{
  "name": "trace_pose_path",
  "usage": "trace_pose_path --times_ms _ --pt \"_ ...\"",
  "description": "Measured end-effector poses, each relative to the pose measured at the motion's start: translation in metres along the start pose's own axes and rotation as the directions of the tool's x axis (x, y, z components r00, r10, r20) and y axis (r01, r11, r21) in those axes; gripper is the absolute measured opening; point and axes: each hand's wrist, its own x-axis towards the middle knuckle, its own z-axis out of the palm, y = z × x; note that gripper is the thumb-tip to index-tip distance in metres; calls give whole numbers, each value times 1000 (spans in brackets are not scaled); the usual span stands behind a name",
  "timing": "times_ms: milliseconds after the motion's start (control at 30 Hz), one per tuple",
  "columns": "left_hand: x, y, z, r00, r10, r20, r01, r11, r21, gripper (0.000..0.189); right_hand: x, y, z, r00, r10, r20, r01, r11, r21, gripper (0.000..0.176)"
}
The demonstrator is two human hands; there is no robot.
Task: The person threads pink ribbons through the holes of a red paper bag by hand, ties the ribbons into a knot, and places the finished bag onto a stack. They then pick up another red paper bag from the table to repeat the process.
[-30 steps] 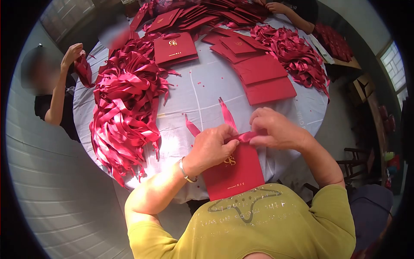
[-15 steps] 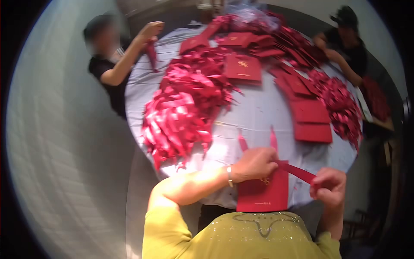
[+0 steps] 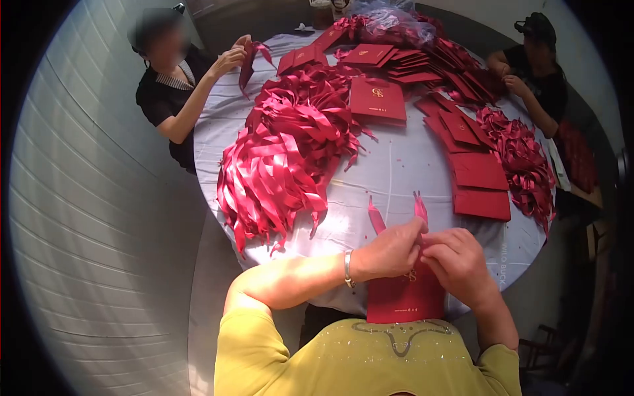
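A red paper bag with gold print lies at the table's near edge, against the yellow shirt. Two pointed ends of pink-red ribbon stick out beyond its far edge. My left hand, with a silver bracelet at the wrist, is closed at the top of the bag, pinching ribbon. Close beside it, my right hand has its fingers pinched together over the bag's upper right corner, on ribbon. The fingers of both hands nearly touch and hide most of the ribbon between them.
A large heap of red ribbons covers the table's left side. Red bags are stacked at the right, beside another ribbon heap. One bag lies near the centre. Two co-workers handle items at the far left and far right.
My right hand has moved left to my left hand; the ribbon stretched between them no longer shows. The left co-worker's hands have come together at a red item.
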Motion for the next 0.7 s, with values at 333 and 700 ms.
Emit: trace_pose_path --times_ms 333,700 --pt "15 4 -55 966 -107 237 91 993 76 17 -16 27 22 990 139 19 -140 989 50 16" --pt "27 -7 -85 627 -466 624 636 769 -65 17 -19 34 20 915 347 -207 -313 933 180 17"
